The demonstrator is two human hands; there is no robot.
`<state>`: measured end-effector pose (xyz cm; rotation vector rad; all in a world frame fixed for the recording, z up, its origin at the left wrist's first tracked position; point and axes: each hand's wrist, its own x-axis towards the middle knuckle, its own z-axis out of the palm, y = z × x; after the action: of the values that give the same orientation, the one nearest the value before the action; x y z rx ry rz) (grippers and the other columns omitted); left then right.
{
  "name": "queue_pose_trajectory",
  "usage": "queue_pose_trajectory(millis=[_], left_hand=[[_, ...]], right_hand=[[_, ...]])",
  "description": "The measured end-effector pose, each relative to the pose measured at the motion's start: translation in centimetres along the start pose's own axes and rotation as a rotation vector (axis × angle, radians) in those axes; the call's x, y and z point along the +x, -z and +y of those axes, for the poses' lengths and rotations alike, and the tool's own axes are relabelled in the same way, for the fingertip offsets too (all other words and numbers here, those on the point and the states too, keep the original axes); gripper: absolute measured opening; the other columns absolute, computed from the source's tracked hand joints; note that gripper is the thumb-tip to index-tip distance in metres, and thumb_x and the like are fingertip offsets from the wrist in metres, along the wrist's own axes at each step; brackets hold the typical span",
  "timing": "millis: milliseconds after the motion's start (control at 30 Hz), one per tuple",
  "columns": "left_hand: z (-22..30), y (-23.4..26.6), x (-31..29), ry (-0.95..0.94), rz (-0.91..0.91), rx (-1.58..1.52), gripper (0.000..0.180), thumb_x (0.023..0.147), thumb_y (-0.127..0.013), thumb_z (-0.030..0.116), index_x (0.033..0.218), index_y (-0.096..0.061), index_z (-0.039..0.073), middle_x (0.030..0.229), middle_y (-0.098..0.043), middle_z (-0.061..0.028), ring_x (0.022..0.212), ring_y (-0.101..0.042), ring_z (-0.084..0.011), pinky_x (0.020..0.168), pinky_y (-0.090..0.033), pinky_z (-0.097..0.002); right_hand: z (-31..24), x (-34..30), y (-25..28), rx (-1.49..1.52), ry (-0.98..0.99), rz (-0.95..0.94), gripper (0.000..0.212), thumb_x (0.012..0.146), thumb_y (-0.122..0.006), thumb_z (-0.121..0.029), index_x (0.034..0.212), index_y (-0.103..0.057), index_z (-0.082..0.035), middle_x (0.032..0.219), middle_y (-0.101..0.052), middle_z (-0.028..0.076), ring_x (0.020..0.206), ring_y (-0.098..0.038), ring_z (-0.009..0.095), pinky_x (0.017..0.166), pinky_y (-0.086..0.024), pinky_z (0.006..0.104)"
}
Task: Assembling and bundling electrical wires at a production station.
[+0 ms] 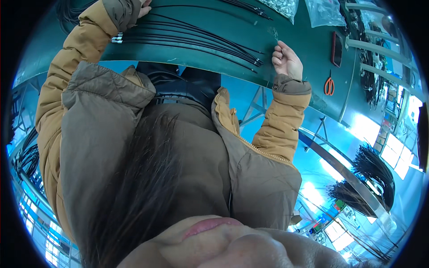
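At the top left, my left hand [144, 8] is partly cut off by the picture's edge and the cuff. Its visible fingers are closed at the end of a black cable [196, 6] that runs off to the right. Several more black cables [192, 39] lie side by side on the green tabletop [308, 40], between my hands. Shiny metal ends [117, 38] show beside my left cuff. Further right, my right hand [288, 61] is raised with thumb and finger pinched. Small clear bits [273, 33] show just beyond its fingertips, too fine to name.
Orange-handled scissors [329, 86] and a dark red-edged phone [336, 49] lie right of my right hand. Clear bags of small parts [325, 12] sit at the far side. Bundles of black cables hang on a rack [373, 44] to the right and on a metal rail [353, 178].
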<state>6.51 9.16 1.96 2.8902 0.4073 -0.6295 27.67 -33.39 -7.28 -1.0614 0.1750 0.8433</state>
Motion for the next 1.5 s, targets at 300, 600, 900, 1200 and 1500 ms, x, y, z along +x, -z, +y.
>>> queue_pose_trajectory(millis=[300,600,900,1200,1500], left_hand=[[10.7,-6.6,11.3,-0.629,0.419,-0.003,0.025,0.097,-0.064,0.027,0.11,-0.062,0.006,0.105,-0.058,-0.0168,0.099,-0.06,-0.0361,0.086,-0.05,-0.0472],[16.1,-7.6,12.5,-0.684,0.558,-0.452,0.014,0.094,-0.066,0.015,0.096,-0.06,0.003,0.091,-0.059,-0.021,0.086,-0.06,-0.0413,0.078,-0.051,-0.0483],[15.4,-8.6,11.9,-0.673,0.588,-0.51,0.012,0.093,-0.065,0.012,0.095,-0.058,0.002,0.092,-0.06,-0.0223,0.085,-0.06,-0.0429,0.077,-0.051,-0.0479],[15.5,-8.8,11.5,-0.777,0.625,-0.566,0.012,0.09,-0.067,0.007,0.094,-0.056,0.003,0.09,-0.059,-0.0208,0.084,-0.059,-0.0427,0.074,-0.05,-0.0473],[15.2,-8.5,10.9,-0.792,0.618,-0.608,0.013,0.088,-0.069,0.005,0.094,-0.058,0.003,0.086,-0.06,-0.0203,0.081,-0.06,-0.0438,0.071,-0.05,-0.048]], right_hand=[[1.1,0.9,-4.6,-0.199,0.095,0.061,0.031,0.105,-0.063,-0.027,0.123,-0.055,-0.002,0.098,-0.064,0.015,0.062,-0.045,0.012,0.048,-0.034,0.0235],[1.7,0.6,-4.9,-0.118,0.13,0.008,0.029,0.104,-0.065,-0.023,0.122,-0.062,0.0,0.091,-0.054,0.004,0.065,-0.042,0.009,0.051,-0.034,0.0211],[2.8,1.1,-5.9,-0.011,0.103,-0.118,0.018,0.103,-0.066,-0.014,0.113,-0.067,0.0,0.09,-0.059,0.006,0.064,-0.047,0.01,0.051,-0.038,0.0231],[4.3,3.0,-5.5,-0.439,0.329,0.098,0.014,0.102,-0.064,-0.015,0.108,-0.065,-0.002,0.08,-0.062,0.003,0.057,-0.048,0.008,0.046,-0.037,0.0224],[2.8,1.8,-6.1,-0.683,0.388,0.082,0.016,0.101,-0.066,-0.017,0.102,-0.068,-0.001,0.074,-0.06,0.002,0.056,-0.048,0.007,0.047,-0.036,0.0235]])
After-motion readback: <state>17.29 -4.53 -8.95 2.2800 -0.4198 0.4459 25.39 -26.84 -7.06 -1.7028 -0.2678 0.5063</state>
